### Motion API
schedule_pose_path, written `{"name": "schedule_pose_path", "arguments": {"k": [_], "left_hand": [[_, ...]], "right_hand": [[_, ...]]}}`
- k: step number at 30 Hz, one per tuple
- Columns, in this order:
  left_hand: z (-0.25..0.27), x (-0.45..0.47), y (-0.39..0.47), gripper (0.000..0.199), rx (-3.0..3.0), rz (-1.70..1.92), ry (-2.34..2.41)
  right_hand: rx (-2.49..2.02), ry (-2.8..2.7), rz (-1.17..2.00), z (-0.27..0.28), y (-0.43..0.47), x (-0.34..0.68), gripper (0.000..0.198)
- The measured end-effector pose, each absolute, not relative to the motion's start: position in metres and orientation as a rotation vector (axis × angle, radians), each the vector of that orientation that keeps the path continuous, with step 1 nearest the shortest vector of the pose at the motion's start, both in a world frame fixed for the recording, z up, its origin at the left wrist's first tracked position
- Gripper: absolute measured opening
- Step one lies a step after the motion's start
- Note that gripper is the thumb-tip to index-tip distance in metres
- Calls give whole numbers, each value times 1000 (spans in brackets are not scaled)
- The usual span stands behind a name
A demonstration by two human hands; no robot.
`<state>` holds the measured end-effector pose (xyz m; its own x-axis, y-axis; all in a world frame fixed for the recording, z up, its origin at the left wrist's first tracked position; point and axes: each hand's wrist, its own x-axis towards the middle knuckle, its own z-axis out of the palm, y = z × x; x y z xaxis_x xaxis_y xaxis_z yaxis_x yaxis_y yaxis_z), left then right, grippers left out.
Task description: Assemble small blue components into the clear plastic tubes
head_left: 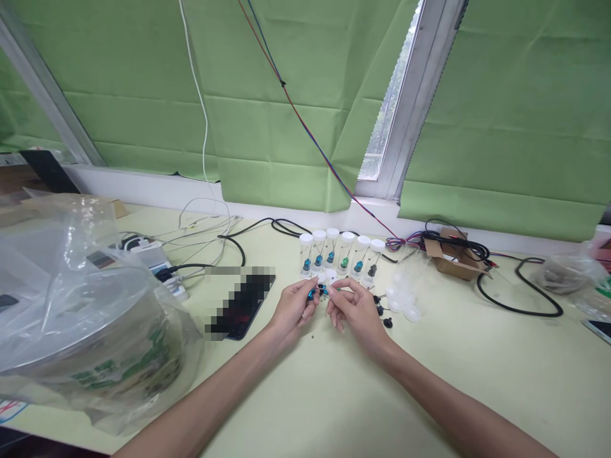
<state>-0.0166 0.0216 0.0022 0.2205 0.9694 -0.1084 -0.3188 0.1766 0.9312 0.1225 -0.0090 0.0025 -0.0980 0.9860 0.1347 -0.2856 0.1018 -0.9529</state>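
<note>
My left hand [294, 308] is closed, with a small shiny blue piece [311, 294] pinched between thumb and fingers. Fingertips of my right hand [356, 312] meet close by in a pinch, next to a second bit of blue [323, 289]; what exactly they grip is too small to make out. Just beyond both hands, several clear vials with white caps [348, 236] stand upright in a row. Inside them are small blue, green and dark pieces on thin stems, like the green one [344, 261]. Loose black pieces [388, 322] lie right of my right hand.
White round caps [403, 300] lie to the right, beside a clear bag. Farther right is an open cardboard box [451, 257] with black cables. On the left are a phone [251, 305], a power strip [174, 283] and a large plastic-wrapped tub [109, 343].
</note>
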Motion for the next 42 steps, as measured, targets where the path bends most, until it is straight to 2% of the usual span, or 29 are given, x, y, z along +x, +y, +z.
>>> {"name": "schedule_pose_path", "arguments": {"k": [8,17,42], "left_hand": [[4,-16,21,31,895,1091,862],[5,-15,19,34,954,1115,875],[-2,-7,12,38,1424,1097,922]], "right_hand": [[-791,-1252,1297,2,-9,123,27],[-779,-1240,1248,3,-8,122,24],[-892,-1088,1233,-8,-16,141,39]]}}
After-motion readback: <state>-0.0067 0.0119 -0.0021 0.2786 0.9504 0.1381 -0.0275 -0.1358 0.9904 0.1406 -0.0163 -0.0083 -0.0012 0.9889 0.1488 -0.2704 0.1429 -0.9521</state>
